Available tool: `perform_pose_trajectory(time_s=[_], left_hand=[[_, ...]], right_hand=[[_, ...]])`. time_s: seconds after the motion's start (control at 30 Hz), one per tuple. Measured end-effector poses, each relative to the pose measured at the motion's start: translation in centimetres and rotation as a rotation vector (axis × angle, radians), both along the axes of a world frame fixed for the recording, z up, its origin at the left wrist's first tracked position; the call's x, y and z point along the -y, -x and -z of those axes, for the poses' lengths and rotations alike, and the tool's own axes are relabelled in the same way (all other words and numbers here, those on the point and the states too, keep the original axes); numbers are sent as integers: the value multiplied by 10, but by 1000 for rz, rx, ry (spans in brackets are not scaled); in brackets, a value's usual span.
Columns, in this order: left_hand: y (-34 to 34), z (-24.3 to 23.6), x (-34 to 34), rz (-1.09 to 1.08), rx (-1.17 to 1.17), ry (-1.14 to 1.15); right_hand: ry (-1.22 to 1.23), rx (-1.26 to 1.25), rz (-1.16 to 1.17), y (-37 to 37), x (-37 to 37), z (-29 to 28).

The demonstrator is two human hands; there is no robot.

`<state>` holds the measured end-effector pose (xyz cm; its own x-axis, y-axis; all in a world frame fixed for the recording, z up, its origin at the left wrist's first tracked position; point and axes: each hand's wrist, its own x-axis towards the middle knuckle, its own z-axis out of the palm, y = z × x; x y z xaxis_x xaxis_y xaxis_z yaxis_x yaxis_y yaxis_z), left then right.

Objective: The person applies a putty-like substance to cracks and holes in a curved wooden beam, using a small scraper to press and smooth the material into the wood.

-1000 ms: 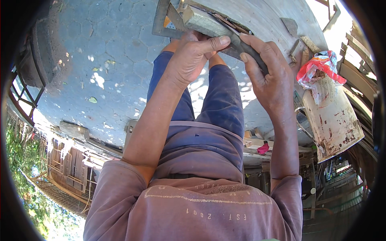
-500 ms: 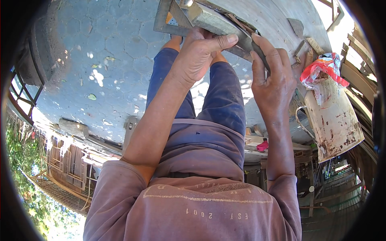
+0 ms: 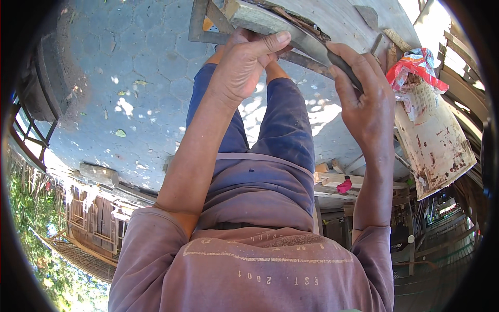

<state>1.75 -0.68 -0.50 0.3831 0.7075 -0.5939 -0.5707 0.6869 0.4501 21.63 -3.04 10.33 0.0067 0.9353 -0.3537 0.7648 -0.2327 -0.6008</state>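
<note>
My left hand (image 3: 244,65) is closed against the underside of a long pale grey block (image 3: 252,18), thumb along its lower edge; what exactly the fingers grip is hidden. My right hand (image 3: 366,99) holds a dark, narrow strip (image 3: 345,70) between thumb and fingers, its far end meeting the block near my left thumb. Thin brown pieces (image 3: 293,18) lie along the block's far side. A dark metal frame with a triangular opening (image 3: 200,36) is beside the block's left end. All rest above my knees at a grey slab (image 3: 387,23).
A stained, pale container (image 3: 434,145) with red-and-white crumpled plastic (image 3: 416,70) on it stands right. Wood scraps (image 3: 396,41) lie on the slab. Grey paving (image 3: 130,62) is below, a dark metal frame (image 3: 34,130) at left, pink cloth (image 3: 344,185) and boards lower right.
My right hand has moved right, farther from my left hand, still holding the dark strip. My left hand has risen a little, staying at the block.
</note>
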Motion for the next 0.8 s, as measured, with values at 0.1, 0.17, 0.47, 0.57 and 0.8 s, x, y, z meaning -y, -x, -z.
perform_pose_trajectory(time_s=[0.1, 0.17, 0.47, 0.57, 0.8], left_hand=[[1, -1, 1, 3, -8, -17], [1, -1, 0, 20, -10, -21], [2, 1, 2, 33, -37, -15], [3, 2, 1, 30, -55, -13], [2, -6, -3, 43, -36, 3]], right_hand=[[42, -24, 44, -10, 6, -3], [54, -34, 33, -12, 6, -2], [-79, 186, -32, 4, 7, 15], [-113, 62, 67, 6, 8, 20], [-105, 128, 5, 13, -4, 14]])
